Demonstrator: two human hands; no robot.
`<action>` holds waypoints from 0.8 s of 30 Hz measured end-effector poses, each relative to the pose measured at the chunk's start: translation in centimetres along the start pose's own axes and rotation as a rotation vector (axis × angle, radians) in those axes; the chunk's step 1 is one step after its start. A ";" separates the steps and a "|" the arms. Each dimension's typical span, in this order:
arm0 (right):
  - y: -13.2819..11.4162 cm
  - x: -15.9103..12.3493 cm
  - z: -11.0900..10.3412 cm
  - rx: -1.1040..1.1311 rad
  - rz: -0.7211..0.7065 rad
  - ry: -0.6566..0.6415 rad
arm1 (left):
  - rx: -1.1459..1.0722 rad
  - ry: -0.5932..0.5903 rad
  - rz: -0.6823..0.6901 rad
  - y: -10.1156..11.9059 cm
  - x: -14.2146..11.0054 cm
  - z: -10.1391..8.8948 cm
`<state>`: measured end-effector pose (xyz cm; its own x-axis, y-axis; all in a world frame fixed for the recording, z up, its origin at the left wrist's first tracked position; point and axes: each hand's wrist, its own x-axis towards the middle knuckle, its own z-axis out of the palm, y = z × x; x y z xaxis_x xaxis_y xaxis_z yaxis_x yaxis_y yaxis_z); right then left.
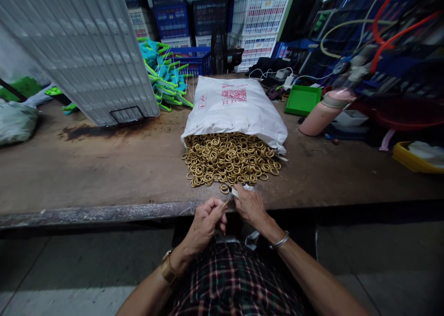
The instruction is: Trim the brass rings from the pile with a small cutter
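Observation:
Just over the table's front edge, my left hand (208,219) pinches a gold-coloured ring (226,203), mostly hidden by the fingers. Close by on the right, my right hand (250,206) is closed around a small tool (234,192) with a pale body and a dark tip; its exact kind is unclear. A heap of gold-coloured rings (229,161) spills from the mouth of a white sack (222,108) printed in red. One loose ring (224,188) lies at the heap's front, beside the tool's tip.
On the wooden table (121,168), a grey ribbed panel (90,43) leans at left, with green and blue plastic pieces (169,80) behind it. At right stand a green tray (303,100), a pink bottle (322,115) and a yellow basket (412,159). Stacked crates (260,15) fill the back.

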<state>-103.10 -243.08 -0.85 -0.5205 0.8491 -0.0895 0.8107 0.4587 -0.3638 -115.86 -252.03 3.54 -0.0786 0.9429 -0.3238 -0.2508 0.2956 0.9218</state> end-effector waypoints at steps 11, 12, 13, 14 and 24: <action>-1.6 0.8 0.1 0.096 -0.068 0.103 | -0.488 0.081 -0.117 -1.4 0.5 -1.3; -1.6 0.9 0.1 0.084 -0.064 0.087 | -0.516 0.072 -0.120 -1.4 0.5 -1.5; -1.7 1.0 0.1 0.074 -0.060 0.077 | -0.545 0.056 -0.134 -1.3 0.6 -1.6; -1.7 1.1 0.1 0.065 -0.056 0.074 | -0.578 0.038 -0.157 -1.3 0.7 -1.8; -1.3 1.2 0.2 0.033 -0.061 0.053 | -0.655 0.075 -0.295 -1.4 1.8 -2.2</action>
<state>-104.83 -242.68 -0.65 -0.5528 0.8332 -0.0173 0.7684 0.5016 -0.3974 -117.75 -251.11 1.25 0.0214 0.8180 -0.5748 -0.7966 0.3613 0.4846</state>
